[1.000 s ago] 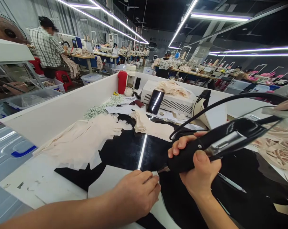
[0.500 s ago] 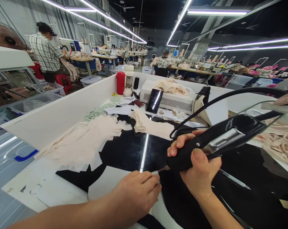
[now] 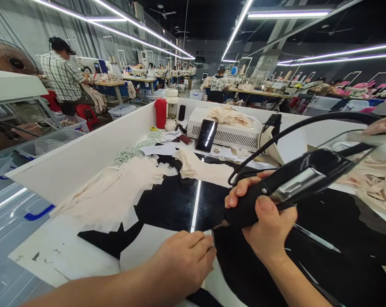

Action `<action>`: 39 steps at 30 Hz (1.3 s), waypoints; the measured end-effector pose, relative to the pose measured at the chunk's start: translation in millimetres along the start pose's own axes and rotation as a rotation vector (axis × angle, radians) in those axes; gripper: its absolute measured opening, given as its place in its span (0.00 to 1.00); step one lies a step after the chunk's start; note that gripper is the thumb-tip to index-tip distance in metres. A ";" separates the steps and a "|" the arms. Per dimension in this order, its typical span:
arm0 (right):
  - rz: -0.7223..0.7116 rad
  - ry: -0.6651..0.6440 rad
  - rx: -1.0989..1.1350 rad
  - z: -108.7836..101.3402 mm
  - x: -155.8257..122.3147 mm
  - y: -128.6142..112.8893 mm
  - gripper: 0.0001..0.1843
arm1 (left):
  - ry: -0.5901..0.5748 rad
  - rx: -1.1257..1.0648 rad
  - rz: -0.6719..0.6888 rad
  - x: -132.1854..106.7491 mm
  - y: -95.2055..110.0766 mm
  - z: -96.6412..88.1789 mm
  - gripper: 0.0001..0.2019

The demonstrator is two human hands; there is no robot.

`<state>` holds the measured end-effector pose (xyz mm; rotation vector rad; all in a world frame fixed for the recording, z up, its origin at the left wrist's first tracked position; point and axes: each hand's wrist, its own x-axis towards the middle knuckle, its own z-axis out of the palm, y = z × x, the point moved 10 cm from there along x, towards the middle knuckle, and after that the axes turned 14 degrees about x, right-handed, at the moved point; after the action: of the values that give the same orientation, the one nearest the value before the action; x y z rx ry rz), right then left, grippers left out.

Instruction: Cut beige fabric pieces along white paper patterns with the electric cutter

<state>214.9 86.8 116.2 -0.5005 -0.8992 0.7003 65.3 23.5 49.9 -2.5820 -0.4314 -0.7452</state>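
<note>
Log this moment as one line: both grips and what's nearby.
left grip: pinching small pale piece; right grip: around black handheld tool; nearby: cream fabric stack, phone before vented white box

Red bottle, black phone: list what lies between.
In the head view, a whitish bundle, a small black item, a dark-red object and the left end of the white vented box lie between red bottle and black phone.

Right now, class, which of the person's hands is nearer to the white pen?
Right. The right hand, gripping the black tool, is just left of the white pen; the left hand is farther off to the left.
</note>
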 end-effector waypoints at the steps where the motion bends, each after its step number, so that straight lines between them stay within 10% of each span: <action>1: 0.003 0.002 0.001 0.0 -0.4 0.8 0.21 | -0.002 0.004 -0.001 0.0 0.2 0.3 0.10; 39: 0.013 -0.007 0.006 2.9 -7.3 2.4 0.21 | 0.047 0.060 -0.026 -1.9 -0.4 -10.0 0.11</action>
<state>208.6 83.4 112.3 -0.4993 -0.9015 0.7167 59.3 18.8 56.7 -2.5022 -0.4666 -0.7887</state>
